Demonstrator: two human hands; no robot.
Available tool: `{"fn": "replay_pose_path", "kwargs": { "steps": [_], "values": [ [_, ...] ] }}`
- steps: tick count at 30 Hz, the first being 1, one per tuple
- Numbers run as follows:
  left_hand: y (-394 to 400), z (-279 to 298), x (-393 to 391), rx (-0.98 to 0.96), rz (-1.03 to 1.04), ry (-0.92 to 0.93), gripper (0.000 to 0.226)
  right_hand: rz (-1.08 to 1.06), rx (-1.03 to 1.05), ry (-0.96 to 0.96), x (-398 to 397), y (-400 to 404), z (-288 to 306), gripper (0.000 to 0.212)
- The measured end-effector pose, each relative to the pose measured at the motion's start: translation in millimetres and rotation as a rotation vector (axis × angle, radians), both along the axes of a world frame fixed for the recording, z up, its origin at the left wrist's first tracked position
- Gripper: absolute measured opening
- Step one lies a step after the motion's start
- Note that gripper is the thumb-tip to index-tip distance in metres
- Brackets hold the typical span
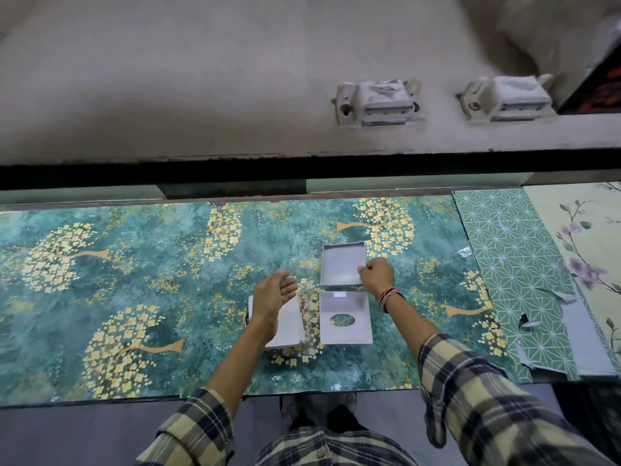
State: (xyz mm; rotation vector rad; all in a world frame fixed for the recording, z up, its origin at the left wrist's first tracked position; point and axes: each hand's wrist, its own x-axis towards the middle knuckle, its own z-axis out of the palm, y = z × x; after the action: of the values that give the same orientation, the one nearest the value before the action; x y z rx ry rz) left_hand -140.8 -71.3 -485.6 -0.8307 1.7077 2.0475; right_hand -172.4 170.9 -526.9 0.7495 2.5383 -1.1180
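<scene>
Head camera: we found the fingers (364, 270) of the right hand (378, 275) curled and pinching the right wall of the open white tray (341, 265), apparently to steady or shift it. The left hand (272, 299) hung slack-fingered, holding nothing we could make out, over a white box piece (289, 331). The windowed lid (346, 327) lay just nearer than the tray, both on the floral tabletop (134, 280), presumably laid out for assembly.
</scene>
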Motion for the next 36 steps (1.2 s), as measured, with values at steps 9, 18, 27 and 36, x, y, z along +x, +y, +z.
{"fn": "replay_pose_path", "kwargs": {
  "steps": [9, 18, 27, 36],
  "values": [
    [-12, 2, 5, -0.046, -0.034, 0.021, 0.014, 0.072, 0.071, -0.173, -9, -12, -17, 0.049],
    [-33, -13, 6, -0.242, -0.035, 0.012, 0.018, 0.046, 0.001, 0.093, 2, -57, 9, 0.03],
    [-61, -32, 13, -0.546, -0.016, -0.12, 0.016, 0.244, -0.22, -0.173, 33, -135, 15, 0.026],
    [-62, -45, 25, -0.546, -0.2, -0.259, 0.042, 0.122, -0.35, -0.431, 41, -159, 1, 0.037]
  ]
}}
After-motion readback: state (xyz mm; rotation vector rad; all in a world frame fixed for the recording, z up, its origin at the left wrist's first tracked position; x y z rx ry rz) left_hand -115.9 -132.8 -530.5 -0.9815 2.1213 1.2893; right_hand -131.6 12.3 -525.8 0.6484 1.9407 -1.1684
